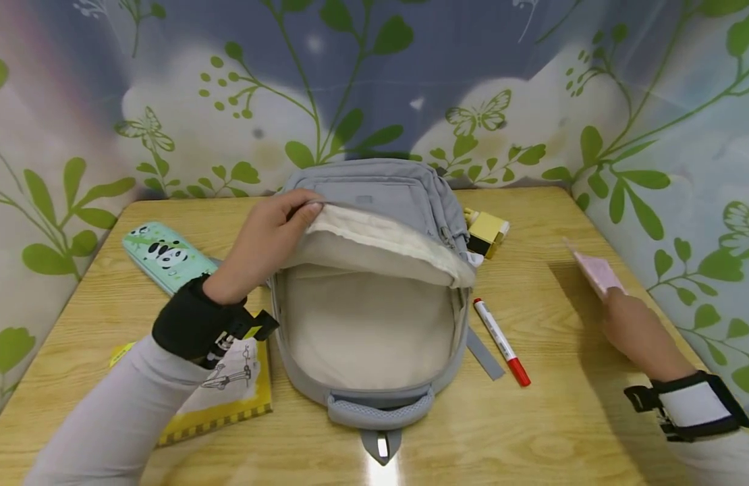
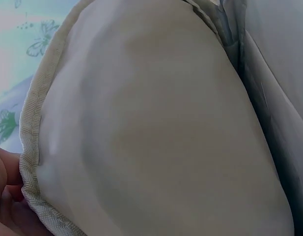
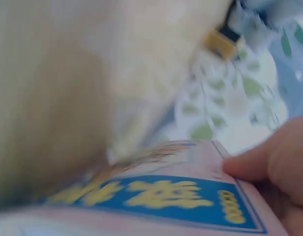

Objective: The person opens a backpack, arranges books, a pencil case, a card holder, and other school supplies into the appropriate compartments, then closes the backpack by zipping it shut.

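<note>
A grey backpack [image 1: 308, 395] lies unzipped on the wooden table, its pale lining showing. My left hand [image 1: 268, 236] pinches the edge of its front flap [image 1: 380, 250] and holds it raised. Close up in the left wrist view, the flap's cream lining [image 2: 151, 118] fills most of the picture, with the fingers [image 2: 6, 169] at its bound edge. Off to the right, my right hand [image 1: 642, 331] grips a thin pink booklet [image 1: 596, 272] by one edge, above the table. A blue panel with yellow lettering [image 3: 166, 196] shows on its cover in the right wrist view.
Left of the backpack lie a mint panda pencil case [image 1: 168, 256] and a yellow-edged book [image 1: 229, 408], partly under my left arm. To its right are a red-and-white marker [image 1: 502, 341], a grey strap [image 1: 486, 354] and a yellow-and-black object [image 1: 488, 233]. Patterned cloth surrounds the table's back and sides.
</note>
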### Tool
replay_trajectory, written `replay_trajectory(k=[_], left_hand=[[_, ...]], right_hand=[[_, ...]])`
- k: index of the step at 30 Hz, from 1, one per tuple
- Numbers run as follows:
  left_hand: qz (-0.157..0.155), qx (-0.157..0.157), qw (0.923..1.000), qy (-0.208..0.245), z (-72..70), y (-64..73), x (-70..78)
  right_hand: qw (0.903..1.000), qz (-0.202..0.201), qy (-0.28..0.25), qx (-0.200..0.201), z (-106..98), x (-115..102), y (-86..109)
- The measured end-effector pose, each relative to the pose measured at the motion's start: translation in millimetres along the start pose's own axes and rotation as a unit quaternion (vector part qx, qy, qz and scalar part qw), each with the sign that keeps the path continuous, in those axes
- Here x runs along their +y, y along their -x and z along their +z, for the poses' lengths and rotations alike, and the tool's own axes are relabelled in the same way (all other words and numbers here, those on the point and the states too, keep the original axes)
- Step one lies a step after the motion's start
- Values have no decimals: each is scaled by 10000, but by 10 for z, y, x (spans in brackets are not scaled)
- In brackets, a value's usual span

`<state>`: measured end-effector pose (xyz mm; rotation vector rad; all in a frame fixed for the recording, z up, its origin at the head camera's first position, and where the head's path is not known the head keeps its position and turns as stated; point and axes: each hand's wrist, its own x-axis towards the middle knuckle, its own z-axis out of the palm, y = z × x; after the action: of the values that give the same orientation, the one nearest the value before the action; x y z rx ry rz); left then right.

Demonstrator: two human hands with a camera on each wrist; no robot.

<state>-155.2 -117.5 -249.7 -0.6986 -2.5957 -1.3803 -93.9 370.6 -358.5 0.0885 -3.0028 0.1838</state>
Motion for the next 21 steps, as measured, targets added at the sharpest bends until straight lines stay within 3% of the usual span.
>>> replay_trajectory(k=[2,4,6,8,10,12,14,16,19,21], left_hand=[[83,29,9999,-49,9,-9,-5],[181,85,9997,-138,19,-18,-13],[310,148,9991,-236,30,-31,-27],[445,202,9982,-353,42,-44,-41],[555,248,9971,-447,55,-61,-56],[620,267,9964,-518,63,-80,-64],[613,243,9963,-548,67,-103,-70],[543,199,9967,-574,64,-133,-70],[366,6,9982,-485,44,-192,-69],[265,-171,9993,-206,21,-249,-59]], right_hand=[[9970,443,157,622,-149,-8,25],[9870,883,475,1255,-297,-46,38],[9765,1297,440,1667,-444,-117,36],[9697,1400,84,2002,-561,-213,27],[9643,1399,-689,2140,-677,-336,18],[9582,1139,-1507,2148,-760,-476,20],[9511,770,-2357,1841,-822,-627,33],[9359,344,-3322,1119,-860,-781,48],[8978,-401,-4375,-311,-855,-1028,45],[8609,-911,-4826,-1329,-816,-1198,6]])
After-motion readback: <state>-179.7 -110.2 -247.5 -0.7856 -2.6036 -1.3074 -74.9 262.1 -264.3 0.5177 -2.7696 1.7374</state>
